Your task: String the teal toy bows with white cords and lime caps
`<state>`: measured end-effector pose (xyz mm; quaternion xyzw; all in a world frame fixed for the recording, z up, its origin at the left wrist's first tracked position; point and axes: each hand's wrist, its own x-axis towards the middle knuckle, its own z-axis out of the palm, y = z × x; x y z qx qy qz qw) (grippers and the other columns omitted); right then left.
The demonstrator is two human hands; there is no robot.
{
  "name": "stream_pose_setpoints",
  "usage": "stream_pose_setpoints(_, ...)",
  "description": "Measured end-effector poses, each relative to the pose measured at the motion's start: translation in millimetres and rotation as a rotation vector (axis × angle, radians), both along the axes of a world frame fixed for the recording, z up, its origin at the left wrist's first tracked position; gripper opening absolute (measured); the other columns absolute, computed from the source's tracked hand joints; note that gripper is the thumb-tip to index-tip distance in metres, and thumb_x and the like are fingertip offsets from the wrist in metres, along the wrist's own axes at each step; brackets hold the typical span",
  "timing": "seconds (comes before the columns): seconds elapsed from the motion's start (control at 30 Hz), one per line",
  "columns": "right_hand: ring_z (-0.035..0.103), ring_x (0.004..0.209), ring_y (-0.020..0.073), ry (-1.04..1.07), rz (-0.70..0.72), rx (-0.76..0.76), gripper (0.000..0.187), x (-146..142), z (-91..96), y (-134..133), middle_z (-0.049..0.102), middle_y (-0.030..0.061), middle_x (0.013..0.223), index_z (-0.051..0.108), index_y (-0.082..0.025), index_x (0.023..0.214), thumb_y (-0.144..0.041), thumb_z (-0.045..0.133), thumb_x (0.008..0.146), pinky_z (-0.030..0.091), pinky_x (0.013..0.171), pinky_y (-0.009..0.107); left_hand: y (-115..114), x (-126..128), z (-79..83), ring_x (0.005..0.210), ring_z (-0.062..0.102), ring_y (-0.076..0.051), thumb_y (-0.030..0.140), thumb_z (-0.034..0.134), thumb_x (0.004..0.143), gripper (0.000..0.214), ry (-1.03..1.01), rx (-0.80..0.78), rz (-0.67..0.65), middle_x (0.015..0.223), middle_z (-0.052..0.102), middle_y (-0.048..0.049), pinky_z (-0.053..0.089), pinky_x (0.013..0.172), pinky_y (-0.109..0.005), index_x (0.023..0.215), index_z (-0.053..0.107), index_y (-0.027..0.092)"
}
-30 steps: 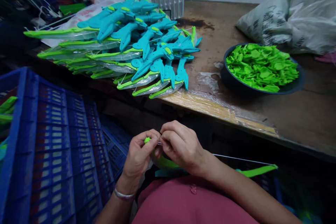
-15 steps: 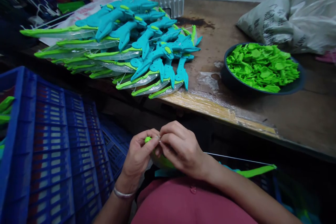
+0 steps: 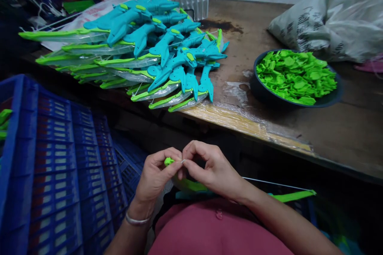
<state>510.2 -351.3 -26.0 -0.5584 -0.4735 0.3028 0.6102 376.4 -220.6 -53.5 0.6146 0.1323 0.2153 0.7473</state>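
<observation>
My left hand (image 3: 155,177) pinches the green tip (image 3: 168,161) of a toy bow that lies across my lap. My right hand (image 3: 209,169) is closed in a pinch right against that tip, on the thin string (image 3: 275,184) that runs off to the bow's other green end (image 3: 295,196). Both hands sit low, just in front of my pink shirt and below the table edge. Most of the bow is hidden under my hands.
A pile of teal and green toy bows (image 3: 155,51) lies on the worn wooden table (image 3: 338,135). A dark bowl (image 3: 263,91) of small green plastic parts (image 3: 296,75) stands at the right, a filled plastic sack (image 3: 332,16) behind it. A blue crate (image 3: 54,159) stands at my left.
My hands stayed together at the bow's tip; the right fingers shifted slightly and lifted a little. The view drifted a bit.
</observation>
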Motion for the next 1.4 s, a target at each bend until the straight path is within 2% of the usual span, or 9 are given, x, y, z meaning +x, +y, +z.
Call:
stream_pose_setpoints(0.1,0.058,0.068,0.011,0.017,0.019,-0.024,0.009,0.2,0.0,-0.2,0.065,0.0006,0.08,0.06,-0.015,0.087,-0.016,0.061,0.095,0.044,0.062,0.023,4.5,-4.0,0.8,0.061,0.063,-0.008,0.015,0.071,0.092,0.011,0.021,0.074,-0.052,0.078,0.066,0.002,0.049,0.059,-0.019,0.082,0.073,0.02)
stream_pose_setpoints(0.2,0.059,0.074,0.0112,-0.102,-0.043,0.082,0.01,-0.9,-2.5,1.0,0.062,0.0016,0.084,0.061,-0.015,0.087,-0.014,0.062,0.097,0.046,0.067,0.023,4.4,-5.1,1.0,0.06,0.062,-0.009,0.018,0.067,0.094,0.015,0.065,0.075,-0.079,0.073,0.063,0.0017,0.049,0.058,-0.021,0.079,0.069,0.018)
stream_pose_setpoints(0.47,0.056,0.082,0.0187,-0.822,-0.224,0.376,0.012,-4.7,-20.5,6.5,0.066,0.0117,0.091,0.064,-0.009,0.103,-0.013,0.052,0.102,0.051,0.07,0.029,-5.8,3.5,-0.9,0.05,0.05,-0.006,0.027,0.07,0.091,0.021,-0.016,-0.22,-0.008,0.072,0.056,0.0029,0.046,0.048,-0.019,0.075,0.063,0.015)
stream_pose_setpoints(0.57,0.058,0.084,0.0188,-0.793,-0.261,0.39,0.013,-8.1,-21.8,7.4,0.067,0.0118,0.094,0.063,-0.009,0.108,-0.011,0.052,0.102,0.053,0.073,0.03,-8.4,5.1,-0.5,0.049,0.049,-0.005,0.025,0.071,0.09,0.021,-0.03,-0.236,0.043,0.072,0.055,0.0025,0.045,0.047,-0.019,0.073,0.063,0.015)
stream_pose_setpoints(0.73,0.057,0.077,0.0155,-0.499,-0.206,0.245,0.009,-12.1,-15.8,6.0,0.062,0.0047,0.085,0.058,-0.017,0.094,-0.011,0.053,0.099,0.048,0.066,0.027,-10.1,3.7,0.8,0.049,0.05,-0.005,0.024,0.073,0.089,0.022,0.008,-0.145,0.088,0.074,0.057,0.0018,0.043,0.047,-0.018,0.071,0.064,0.015)
stream_pose_setpoints(0.87,0.052,0.072,0.0146,-0.53,-0.194,0.238,0.01,-11.9,-12.8,5.5,0.057,0.003,0.08,0.052,-0.018,0.088,-0.011,0.051,0.096,0.043,0.063,0.028,-11.0,4.4,1.8,0.051,0.051,-0.004,0.025,0.073,0.089,0.023,0.015,-0.105,0.078,0.075,0.058,0.0012,0.043,0.049,-0.017,0.071,0.064,0.014)
stream_pose_setpoints(1.1,0.054,0.07,0.0111,-0.324,-0.206,0.214,0.011,-10.0,-10.0,1.0,0.056,0.0006,0.08,0.052,-0.017,0.085,-0.01,0.053,0.093,0.044,0.064,0.025,-10.2,7.7,-0.1,0.047,0.047,-0.005,0.028,0.074,0.087,0.024,-0.03,-0.221,0.085,0.074,0.054,0.0021,0.042,0.045,-0.02,0.071,0.063,0.015)
stream_pose_setpoints(1.27,0.057,0.079,0.0148,-0.422,-0.17,0.193,0.009,-10.3,-13.2,1.8,0.062,0.0039,0.089,0.06,-0.014,0.101,-0.018,0.066,0.096,0.047,0.069,0.028,-8.3,5.3,-1.6,0.058,0.051,-0.007,0.031,0.076,0.086,0.027,0.02,-0.115,0.149,0.073,0.057,0.0003,0.044,0.053,-0.018,0.068,0.063,0.014)
stream_pose_setpoints(1.4,0.058,0.081,0.0156,-0.517,-0.184,0.199,0.007,-9.4,-13.1,5.2,0.064,0.0056,0.089,0.063,-0.013,0.099,-0.014,0.057,0.102,0.049,0.071,0.028,-11.8,5.4,0.1,0.049,0.048,-0.006,0.031,0.071,0.09,0.027,0.005,-0.155,0.082,0.072,0.056,0.0017,0.043,0.046,-0.019,0.071,0.062,0.015)
